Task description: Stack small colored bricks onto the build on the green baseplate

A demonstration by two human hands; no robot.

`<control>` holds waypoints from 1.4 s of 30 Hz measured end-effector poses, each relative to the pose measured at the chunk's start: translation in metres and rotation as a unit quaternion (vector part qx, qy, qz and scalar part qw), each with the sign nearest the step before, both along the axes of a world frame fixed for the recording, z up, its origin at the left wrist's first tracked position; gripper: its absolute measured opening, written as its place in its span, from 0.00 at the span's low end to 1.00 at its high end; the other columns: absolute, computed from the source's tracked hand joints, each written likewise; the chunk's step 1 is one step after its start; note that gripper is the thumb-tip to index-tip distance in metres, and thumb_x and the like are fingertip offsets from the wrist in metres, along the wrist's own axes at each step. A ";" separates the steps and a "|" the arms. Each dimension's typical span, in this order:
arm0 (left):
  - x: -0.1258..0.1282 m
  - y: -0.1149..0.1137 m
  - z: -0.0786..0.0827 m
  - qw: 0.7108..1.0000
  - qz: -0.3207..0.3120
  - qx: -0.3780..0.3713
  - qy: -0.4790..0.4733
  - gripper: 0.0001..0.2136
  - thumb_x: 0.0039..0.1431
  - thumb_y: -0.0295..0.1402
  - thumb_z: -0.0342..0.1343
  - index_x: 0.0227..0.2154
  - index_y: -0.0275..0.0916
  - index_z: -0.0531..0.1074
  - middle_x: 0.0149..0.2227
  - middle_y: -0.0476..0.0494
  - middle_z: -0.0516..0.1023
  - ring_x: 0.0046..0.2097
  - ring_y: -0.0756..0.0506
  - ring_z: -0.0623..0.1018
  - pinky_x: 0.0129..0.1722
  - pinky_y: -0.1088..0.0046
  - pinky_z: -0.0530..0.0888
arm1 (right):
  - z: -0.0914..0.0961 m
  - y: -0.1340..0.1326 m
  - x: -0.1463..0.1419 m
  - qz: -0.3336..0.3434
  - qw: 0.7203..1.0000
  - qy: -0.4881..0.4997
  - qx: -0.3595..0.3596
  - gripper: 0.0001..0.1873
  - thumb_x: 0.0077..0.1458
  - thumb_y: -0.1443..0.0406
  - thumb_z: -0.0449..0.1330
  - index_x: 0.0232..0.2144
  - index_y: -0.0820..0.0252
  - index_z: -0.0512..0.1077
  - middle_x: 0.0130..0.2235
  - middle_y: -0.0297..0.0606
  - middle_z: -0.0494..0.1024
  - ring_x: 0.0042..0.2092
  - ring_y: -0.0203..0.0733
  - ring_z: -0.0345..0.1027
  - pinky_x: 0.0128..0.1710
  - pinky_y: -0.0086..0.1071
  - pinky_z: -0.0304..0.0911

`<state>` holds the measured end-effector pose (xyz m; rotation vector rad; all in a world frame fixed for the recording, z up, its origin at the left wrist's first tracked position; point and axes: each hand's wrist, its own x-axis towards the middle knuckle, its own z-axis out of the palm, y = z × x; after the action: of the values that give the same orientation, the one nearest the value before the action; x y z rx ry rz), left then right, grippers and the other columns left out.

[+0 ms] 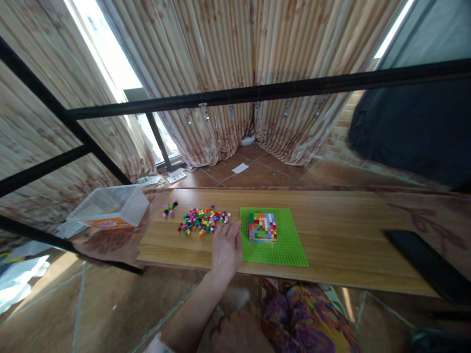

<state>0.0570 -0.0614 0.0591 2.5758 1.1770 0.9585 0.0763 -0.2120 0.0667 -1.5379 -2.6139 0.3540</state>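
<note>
My left hand (227,247) rests palm down at the left edge of a green studded baseplate (287,250). Its fingers reach forward, slightly bent, and I see nothing held in them. Just beyond the fingertips spreads a pile of small coloured building bricks (200,220). On the baseplate stands a square block built of many-coloured bricks (262,227), to the right of this hand. Low in the picture, below the table edge, my right hand (239,333) is in shadow with curled fingers; what may be inside them is hidden.
A small cluster of pink, green and black bricks (170,208) lies on the wooden table (338,235) at left. Beside it stands a clear plastic box (110,208). A dark flat object (423,260) lies at the right end. A black metal rail (235,95) crosses behind.
</note>
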 end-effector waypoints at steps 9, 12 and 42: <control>-0.082 0.004 -0.034 0.986 0.140 -0.092 -0.021 0.11 0.55 0.23 0.52 0.40 0.40 0.73 0.37 0.42 0.78 0.41 0.42 0.76 0.43 0.61 0.74 | -0.038 -0.005 -0.014 -0.002 0.998 0.027 0.054 0.10 0.57 0.70 0.54 0.24 0.62 0.69 0.23 0.40 0.73 0.26 0.39 0.67 0.25 0.31 0.56; -0.076 0.010 -0.032 0.986 0.139 -0.096 -0.007 0.11 0.55 0.24 0.53 0.39 0.40 0.74 0.36 0.43 0.78 0.41 0.42 0.76 0.44 0.62 0.73 | -0.038 -0.007 -0.014 -0.011 0.996 0.028 0.083 0.10 0.57 0.70 0.54 0.24 0.62 0.68 0.23 0.39 0.73 0.26 0.38 0.67 0.25 0.31 0.54; -0.054 0.008 -0.012 0.905 0.056 -0.325 -0.268 0.05 0.57 0.34 0.55 0.31 0.37 0.72 0.29 0.49 0.74 0.31 0.49 0.73 0.35 0.72 0.71 | 0.021 0.010 0.004 -0.101 0.982 0.103 0.123 0.08 0.57 0.71 0.55 0.26 0.60 0.71 0.23 0.38 0.75 0.26 0.40 0.70 0.25 0.32 0.59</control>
<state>0.0031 -0.0533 0.0467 1.6056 1.2109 0.9863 0.0807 -0.2024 0.0873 -1.5709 -2.2257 0.1567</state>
